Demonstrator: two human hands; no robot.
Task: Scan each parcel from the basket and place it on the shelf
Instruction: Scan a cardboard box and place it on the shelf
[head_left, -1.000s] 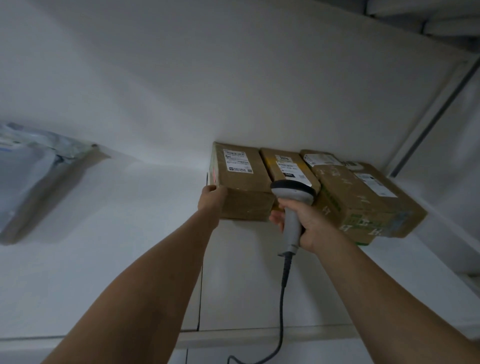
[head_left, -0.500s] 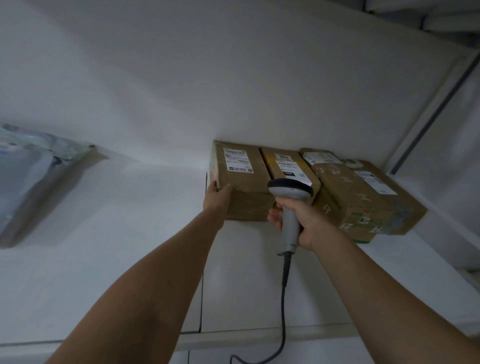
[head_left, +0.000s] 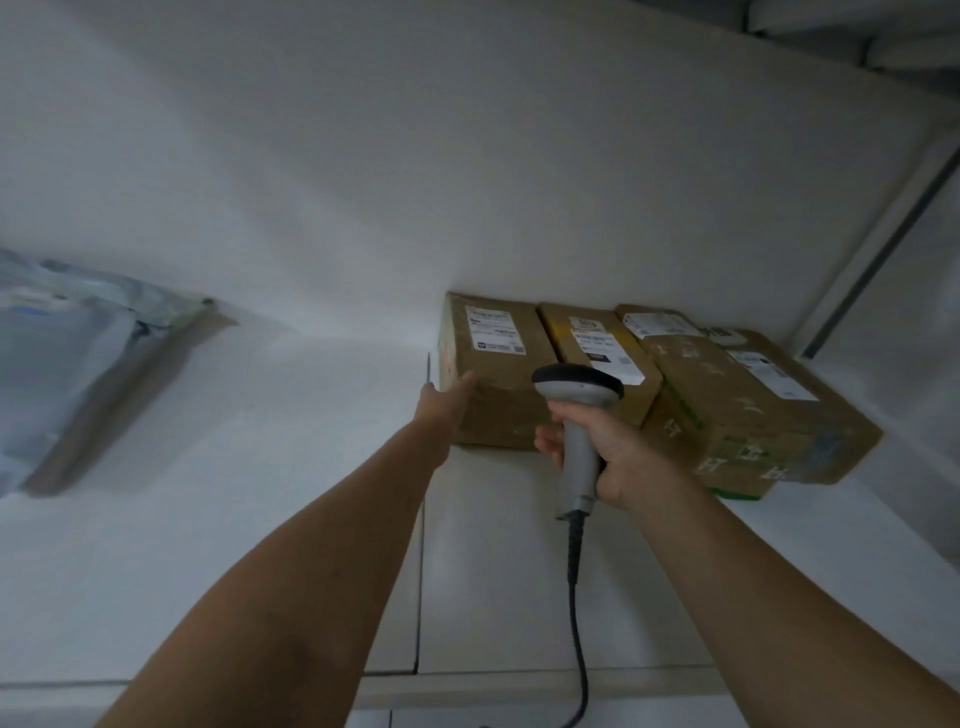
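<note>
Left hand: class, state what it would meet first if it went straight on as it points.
The leftmost box. The left hand, fingers straight, seems to touch its near left corner, though depth is unclear.

One wide-angle view from the person's head, facing forward along both outstretched forearms (head_left: 322, 571) onto the white shelf (head_left: 156, 545); the shelf's front edge runs along the bottom, nearest the lens; the left hand (head_left: 444, 402) and the right hand (head_left: 618, 447), gripping a scanner (head_left: 576, 387), sit mid-frame; brown parcels (head_left: 737, 415) lie far right, a grey bag (head_left: 78, 374) far left; the back wall (head_left: 467, 156) fills the top.
</note>
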